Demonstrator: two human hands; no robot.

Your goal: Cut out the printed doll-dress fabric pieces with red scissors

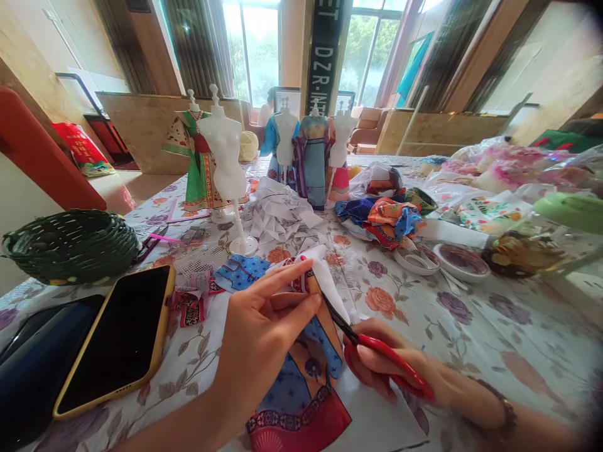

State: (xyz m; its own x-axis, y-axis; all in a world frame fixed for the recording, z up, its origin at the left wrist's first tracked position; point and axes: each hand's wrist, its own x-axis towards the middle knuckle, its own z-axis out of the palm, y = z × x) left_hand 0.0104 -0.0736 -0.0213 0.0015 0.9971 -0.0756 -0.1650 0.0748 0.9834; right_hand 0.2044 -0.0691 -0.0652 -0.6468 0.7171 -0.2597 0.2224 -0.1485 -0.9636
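Observation:
My left hand (264, 326) pinches the upper edge of a printed fabric piece (301, 395) between thumb and fingers. The fabric is blue and tan with a red patterned border, and white material lies along its right edge. In my right hand (377, 358) is a pair of scissors (400, 363) with red handles and dark blades. The blades point up and left, against the fabric's edge just right of my left fingertips. How far the blades are apart cannot be made out. A blue patterned scrap (242, 273) lies just beyond my left hand.
At left are a yellow-cased phone (115, 339), a dark case (42, 370) and a green woven basket (70, 245). A bare white mannequin (227, 157) stands ahead, beside paper scraps (280, 210) and dressed mannequins (315, 157). Tape rolls (461, 262) and bunched fabric (384, 216) lie at right.

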